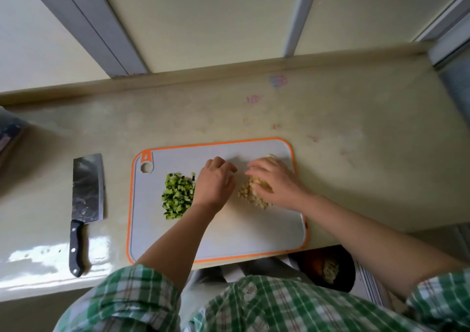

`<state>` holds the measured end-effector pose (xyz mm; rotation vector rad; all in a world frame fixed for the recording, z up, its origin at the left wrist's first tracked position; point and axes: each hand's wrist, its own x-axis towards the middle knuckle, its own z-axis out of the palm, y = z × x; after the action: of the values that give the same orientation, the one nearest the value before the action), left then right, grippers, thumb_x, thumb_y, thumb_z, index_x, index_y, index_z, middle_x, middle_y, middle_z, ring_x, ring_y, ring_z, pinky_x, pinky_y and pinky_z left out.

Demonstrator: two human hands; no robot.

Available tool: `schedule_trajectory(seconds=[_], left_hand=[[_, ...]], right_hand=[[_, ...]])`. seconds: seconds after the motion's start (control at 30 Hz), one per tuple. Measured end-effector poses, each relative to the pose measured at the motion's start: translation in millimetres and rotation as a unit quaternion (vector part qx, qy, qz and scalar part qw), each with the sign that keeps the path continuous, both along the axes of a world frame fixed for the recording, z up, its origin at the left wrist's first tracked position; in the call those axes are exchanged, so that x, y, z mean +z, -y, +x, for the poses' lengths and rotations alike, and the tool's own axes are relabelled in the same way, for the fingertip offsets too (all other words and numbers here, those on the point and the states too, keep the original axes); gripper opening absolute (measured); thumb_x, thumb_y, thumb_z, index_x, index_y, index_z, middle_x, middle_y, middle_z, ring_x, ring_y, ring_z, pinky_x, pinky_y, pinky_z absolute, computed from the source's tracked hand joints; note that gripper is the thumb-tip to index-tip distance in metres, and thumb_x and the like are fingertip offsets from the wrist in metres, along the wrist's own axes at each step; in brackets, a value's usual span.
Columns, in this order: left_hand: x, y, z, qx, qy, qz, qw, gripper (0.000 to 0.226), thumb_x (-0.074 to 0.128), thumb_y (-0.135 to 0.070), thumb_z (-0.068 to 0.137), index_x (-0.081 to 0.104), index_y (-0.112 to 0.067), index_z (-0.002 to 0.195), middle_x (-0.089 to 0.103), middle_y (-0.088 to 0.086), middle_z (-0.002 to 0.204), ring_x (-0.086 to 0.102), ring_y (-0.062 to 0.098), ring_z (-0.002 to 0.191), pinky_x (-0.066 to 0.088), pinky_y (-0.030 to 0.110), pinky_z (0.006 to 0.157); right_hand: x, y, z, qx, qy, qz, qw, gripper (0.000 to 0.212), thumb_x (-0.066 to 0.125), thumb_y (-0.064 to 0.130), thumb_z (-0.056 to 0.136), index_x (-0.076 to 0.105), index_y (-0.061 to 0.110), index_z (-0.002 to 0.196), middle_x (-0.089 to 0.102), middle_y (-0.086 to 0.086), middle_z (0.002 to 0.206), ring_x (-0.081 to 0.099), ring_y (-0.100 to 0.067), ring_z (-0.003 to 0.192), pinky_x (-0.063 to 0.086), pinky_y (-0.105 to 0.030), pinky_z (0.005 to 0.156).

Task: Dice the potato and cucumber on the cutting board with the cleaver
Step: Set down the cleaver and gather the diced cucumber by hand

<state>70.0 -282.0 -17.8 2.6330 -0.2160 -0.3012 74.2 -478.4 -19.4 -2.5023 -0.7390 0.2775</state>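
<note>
green plaid shirt [254,306] fills the near edge of the view. counter [356,153]: pale, glossy. cutting board [254,242]: grey with orange rim, set at the counter's near edge. cleaver [87,191]: off the board, on the counter well to its left, held by neither hand; long axis runs near to far, black handle toward the person. the left hand is the nearer one to it. left hand [215,184]: rests on the board between the two heaps, fingers loosely curled, gripping nothing visible. right hand [274,181]: fingers spread flat over the potato heap. diced cucumber [178,195]: small green cubes just left of the left hand. diced potato [250,194]: small pale cubes, partly covered. judgement: dicing appears complete.
</note>
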Motion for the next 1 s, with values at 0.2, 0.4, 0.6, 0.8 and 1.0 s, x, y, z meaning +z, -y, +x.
schedule_trajectory(seconds=[0.2,0.4,0.6,0.8,1.0], left_hand=[[0,13,-3,0.066,-0.051,-0.011,0.996,0.026,0.055,-0.017,0.090,0.065,-0.013,0.113,0.060,0.009,0.109,0.062,0.029,0.094,0.048,0.034,0.078],[-5,33,-11,0.084,-0.075,-0.030,0.993,0.021,0.051,-0.023,0.095,0.064,-0.012,0.108,0.066,0.010,0.101,0.062,0.029,0.091,0.040,0.031,0.075],[-6,30,-17,0.154,-0.077,-0.029,0.985,0.021,0.052,-0.017,0.092,0.063,-0.012,0.108,0.065,0.008,0.104,0.061,0.025,0.090,0.038,0.026,0.070],[-8,39,-24,0.218,-0.145,-0.084,0.961,0.025,0.051,-0.024,0.093,0.061,-0.018,0.115,0.069,0.001,0.105,0.065,0.021,0.092,0.048,0.029,0.070],[-11,37,-22,0.236,-0.132,-0.080,0.959,0.020,0.053,-0.022,0.090,0.066,-0.022,0.106,0.070,-0.001,0.098,0.062,0.018,0.084,0.044,0.026,0.067]], right_hand=[[-6,26,29,-0.162,-0.018,-0.028,0.986,0.040,0.059,0.018,0.089,0.057,0.007,0.127,0.050,-0.011,0.136,0.044,-0.029,0.127,0.032,-0.036,0.107],[-16,14,-10,-0.104,-0.018,-0.007,0.994,0.042,0.056,0.017,0.091,0.053,0.004,0.131,0.053,-0.012,0.131,0.045,-0.031,0.119,0.030,-0.036,0.107],[-4,28,-3,-0.166,-0.027,0.072,0.983,0.038,0.054,0.009,0.094,0.052,0.000,0.131,0.046,-0.016,0.141,0.040,-0.027,0.133,0.023,-0.025,0.111],[-12,24,-9,-0.126,-0.063,0.029,0.990,0.047,0.052,0.013,0.095,0.040,-0.003,0.138,0.038,-0.020,0.146,0.031,-0.029,0.140,0.018,-0.032,0.116],[-6,32,9,-0.174,-0.024,0.092,0.980,0.034,0.054,0.005,0.092,0.056,0.000,0.125,0.050,-0.017,0.133,0.044,-0.029,0.129,0.030,-0.029,0.109]])
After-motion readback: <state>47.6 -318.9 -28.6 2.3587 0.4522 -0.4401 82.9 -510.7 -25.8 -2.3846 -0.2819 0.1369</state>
